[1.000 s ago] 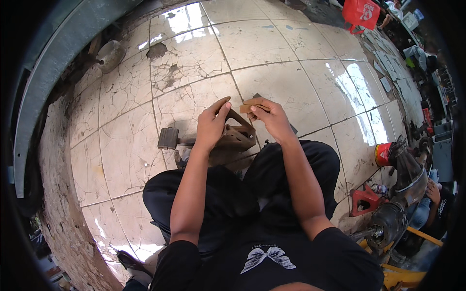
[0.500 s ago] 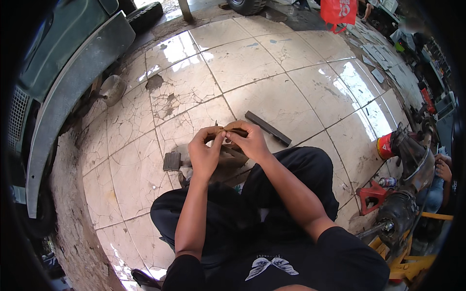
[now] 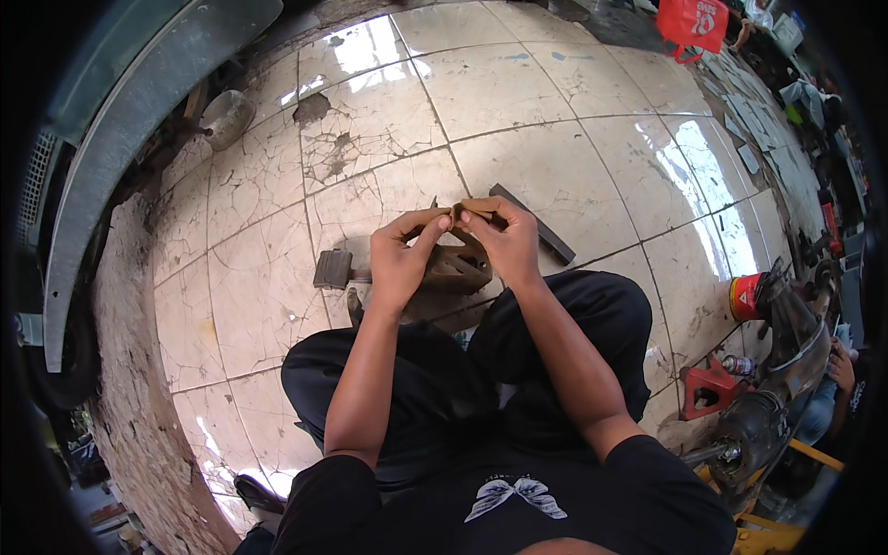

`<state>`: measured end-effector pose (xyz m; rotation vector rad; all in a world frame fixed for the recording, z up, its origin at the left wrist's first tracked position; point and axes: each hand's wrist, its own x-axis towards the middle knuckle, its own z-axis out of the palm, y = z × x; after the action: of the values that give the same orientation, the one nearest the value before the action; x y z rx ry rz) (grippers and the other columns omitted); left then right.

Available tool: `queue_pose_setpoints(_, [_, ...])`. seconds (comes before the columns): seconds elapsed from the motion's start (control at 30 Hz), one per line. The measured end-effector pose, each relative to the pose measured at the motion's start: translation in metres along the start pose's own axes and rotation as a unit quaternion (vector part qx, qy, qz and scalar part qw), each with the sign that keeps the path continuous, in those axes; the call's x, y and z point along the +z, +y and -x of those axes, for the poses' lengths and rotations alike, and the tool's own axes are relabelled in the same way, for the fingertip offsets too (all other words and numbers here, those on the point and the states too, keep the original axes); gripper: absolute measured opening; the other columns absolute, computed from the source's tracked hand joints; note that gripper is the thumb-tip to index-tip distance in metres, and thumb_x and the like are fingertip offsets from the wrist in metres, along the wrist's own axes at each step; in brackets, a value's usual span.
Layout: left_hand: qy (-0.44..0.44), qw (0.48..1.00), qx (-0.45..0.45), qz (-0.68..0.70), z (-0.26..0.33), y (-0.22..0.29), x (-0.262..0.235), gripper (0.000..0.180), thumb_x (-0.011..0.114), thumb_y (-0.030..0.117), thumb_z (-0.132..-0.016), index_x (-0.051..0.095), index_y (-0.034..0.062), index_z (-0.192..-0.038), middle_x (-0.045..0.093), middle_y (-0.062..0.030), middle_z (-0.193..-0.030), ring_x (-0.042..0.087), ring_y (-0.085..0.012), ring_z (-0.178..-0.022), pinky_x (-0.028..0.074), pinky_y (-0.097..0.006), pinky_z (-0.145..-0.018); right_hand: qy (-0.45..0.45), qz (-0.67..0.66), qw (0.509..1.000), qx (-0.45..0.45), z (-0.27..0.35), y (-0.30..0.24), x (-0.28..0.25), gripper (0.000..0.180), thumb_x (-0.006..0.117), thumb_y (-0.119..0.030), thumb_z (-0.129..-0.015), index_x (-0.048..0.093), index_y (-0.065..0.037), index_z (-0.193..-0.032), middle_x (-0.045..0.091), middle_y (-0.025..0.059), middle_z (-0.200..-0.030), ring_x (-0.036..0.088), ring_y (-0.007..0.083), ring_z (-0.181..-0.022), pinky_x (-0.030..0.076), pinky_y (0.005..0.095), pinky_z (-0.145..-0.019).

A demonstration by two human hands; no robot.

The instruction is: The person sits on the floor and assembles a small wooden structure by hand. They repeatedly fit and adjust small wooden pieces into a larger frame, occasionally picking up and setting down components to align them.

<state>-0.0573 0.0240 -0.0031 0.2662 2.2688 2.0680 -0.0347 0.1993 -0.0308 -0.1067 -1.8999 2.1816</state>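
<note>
Both hands meet above a metal part on the tiled floor. My left hand pinches one end of a small brown folded piece, thumb against fingertips. The other end is pinched by my right hand. The piece looks like a strip of sandpaper or stiff paper; fingers cover much of it. Just beneath the hands lies a brownish cast-metal part with openings in it. To its left is a dark ridged block, and a dark flat bar lies aslant beyond my right hand.
A vehicle with a grey bumper stands at left. On the right are a red can, a red stand, a spray can and a greasy axle assembly. Another person's hand is beside it. A red bag shows far right.
The view has shifted, and both hands appear slightly farther right and up. They have drawn a little apart, showing more of the brown folded piece and the metal part below.
</note>
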Motion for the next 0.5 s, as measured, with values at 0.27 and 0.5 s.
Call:
queue_pose_setpoints(0.27, [0.027,0.993,0.115,-0.030,-0.004,-0.006,0.009,0.012,0.081,0.001,-0.091,0.080,-0.0012,-0.103,0.077,-0.0101,-0.098,0.074,-0.0183,-0.090,0.057,-0.030,-0.083,-0.073,-0.065,0.995,0.002,0.001,-0.002,-0.004,0.031,0.072,-0.004,-0.102,0.069,0.010,-0.129,0.076,0.0098,-0.117,0.072,0.0126,-0.106,0.059,0.0264,-0.090])
queue_pose_setpoints(0.5, [0.040,0.988,0.133,-0.063,-0.002,-0.013,0.007,0.012,0.081,-0.003,-0.088,0.078,-0.0011,-0.099,0.076,-0.0104,-0.098,0.074,-0.0189,-0.086,0.057,-0.031,-0.081,-0.130,0.047,0.990,0.004,0.002,-0.008,-0.006,0.040,0.073,-0.012,-0.104,0.067,0.004,-0.139,0.076,0.0105,-0.120,0.071,0.0129,-0.107,0.061,0.0288,-0.090])
